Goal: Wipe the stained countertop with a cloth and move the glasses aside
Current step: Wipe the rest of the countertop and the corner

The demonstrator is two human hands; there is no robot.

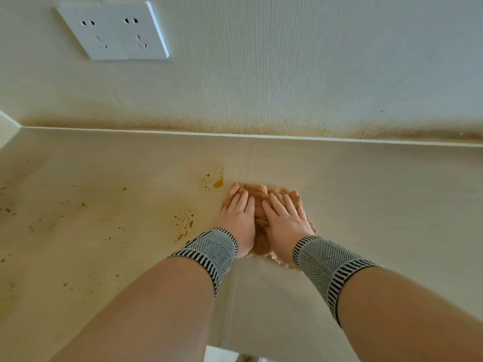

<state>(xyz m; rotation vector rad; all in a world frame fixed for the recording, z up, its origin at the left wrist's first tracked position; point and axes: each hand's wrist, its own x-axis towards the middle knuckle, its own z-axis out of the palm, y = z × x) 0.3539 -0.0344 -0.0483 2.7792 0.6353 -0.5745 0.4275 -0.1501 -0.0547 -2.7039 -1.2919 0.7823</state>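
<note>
A tan cloth (257, 192) lies bunched on the beige countertop (366, 205) near the back upstand. My left hand (239, 218) and my right hand (285, 220) press flat on it side by side, fingers straight and pointing toward the wall. Orange-brown stains (218, 182) sit just left of the cloth, with another spattered patch (184, 223) nearer me. Small brown specks (7, 210) spread over the left part of the counter. No glasses are in view.
The wall behind carries a brownish stained band (287, 126) along the upstand. A white double socket (115, 31) is mounted on the wall at upper left. The counter's front edge (224, 346) shows at the bottom.
</note>
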